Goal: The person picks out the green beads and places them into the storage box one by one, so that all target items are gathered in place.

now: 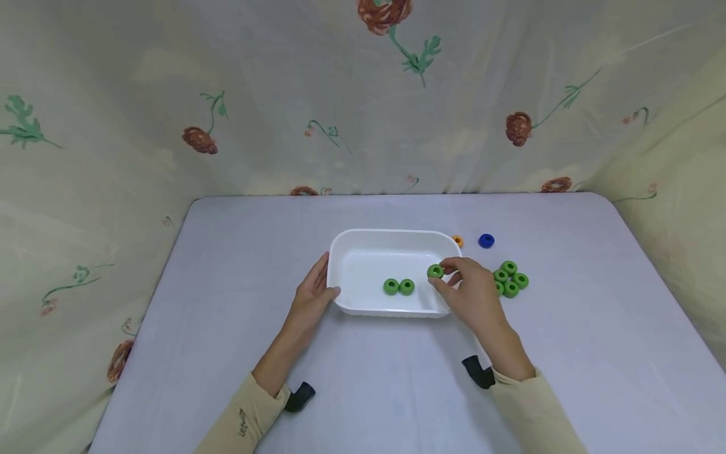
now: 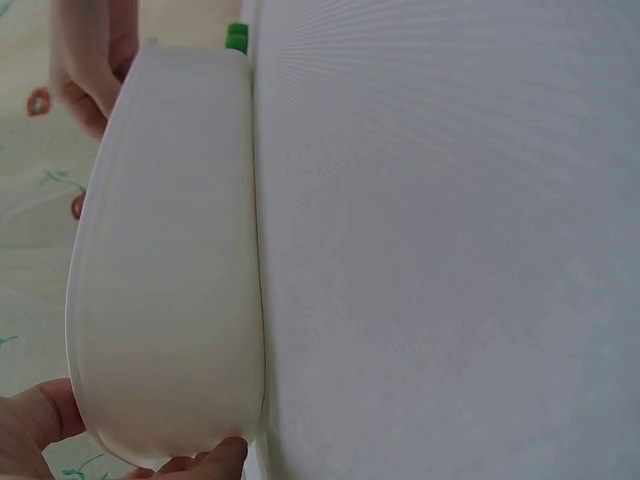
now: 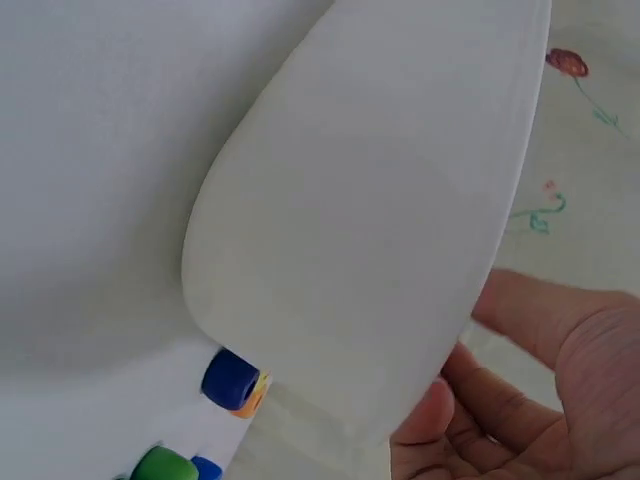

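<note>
Ring (image 1: 434,275), green, pinched in right fingers (image 1: 455,263), above tray (image 1: 371,263), head view only

The pale table (image 1: 368,378) carries a tray (image 1: 363,268) and coloured beads (image 1: 512,292).

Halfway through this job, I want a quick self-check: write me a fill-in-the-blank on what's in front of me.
In the head view:
1. The left hand grips the white tray at its ____ end.
2. The right hand pinches a ring coloured ____.
3. The number of green rings resting on the tray's floor is ____.
4. The loose green cluster lies to the ____ of the tray.

Missing words: left; green; two; right.
</note>
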Demonstrator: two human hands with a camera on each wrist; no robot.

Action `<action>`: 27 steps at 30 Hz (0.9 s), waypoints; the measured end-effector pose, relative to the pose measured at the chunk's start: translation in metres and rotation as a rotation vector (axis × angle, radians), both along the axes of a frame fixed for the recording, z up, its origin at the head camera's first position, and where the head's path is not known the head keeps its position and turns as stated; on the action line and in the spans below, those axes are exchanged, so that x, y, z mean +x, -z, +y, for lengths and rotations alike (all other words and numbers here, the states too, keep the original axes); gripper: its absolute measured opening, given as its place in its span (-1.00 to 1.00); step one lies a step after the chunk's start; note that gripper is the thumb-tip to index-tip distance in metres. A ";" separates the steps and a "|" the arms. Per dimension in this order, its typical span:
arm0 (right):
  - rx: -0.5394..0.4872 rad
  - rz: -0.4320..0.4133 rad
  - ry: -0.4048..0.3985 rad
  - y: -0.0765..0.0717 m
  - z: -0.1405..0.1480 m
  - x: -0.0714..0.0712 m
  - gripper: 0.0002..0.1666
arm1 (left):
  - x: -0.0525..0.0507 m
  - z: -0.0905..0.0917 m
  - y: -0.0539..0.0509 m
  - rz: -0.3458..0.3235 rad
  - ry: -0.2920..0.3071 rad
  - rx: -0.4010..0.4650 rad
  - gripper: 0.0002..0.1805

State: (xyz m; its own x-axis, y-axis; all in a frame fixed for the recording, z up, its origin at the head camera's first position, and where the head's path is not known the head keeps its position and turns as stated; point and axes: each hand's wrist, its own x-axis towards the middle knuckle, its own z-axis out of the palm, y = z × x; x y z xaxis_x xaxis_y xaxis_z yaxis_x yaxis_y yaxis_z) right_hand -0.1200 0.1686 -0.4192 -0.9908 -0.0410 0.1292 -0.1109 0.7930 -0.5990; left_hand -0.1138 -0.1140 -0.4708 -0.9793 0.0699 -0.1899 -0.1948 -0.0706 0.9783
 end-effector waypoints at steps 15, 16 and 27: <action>0.129 -0.093 -0.080 0.011 -0.017 -0.010 -0.62 | 0.000 0.001 0.001 -0.008 -0.004 -0.007 -0.15; 0.135 -0.099 -0.080 0.012 -0.017 -0.010 -0.62 | 0.000 0.001 0.001 -0.006 -0.002 -0.003 -0.15; 0.198 -0.164 -0.129 0.016 -0.018 -0.014 -0.67 | -0.001 0.000 0.001 -0.002 0.000 0.008 -0.15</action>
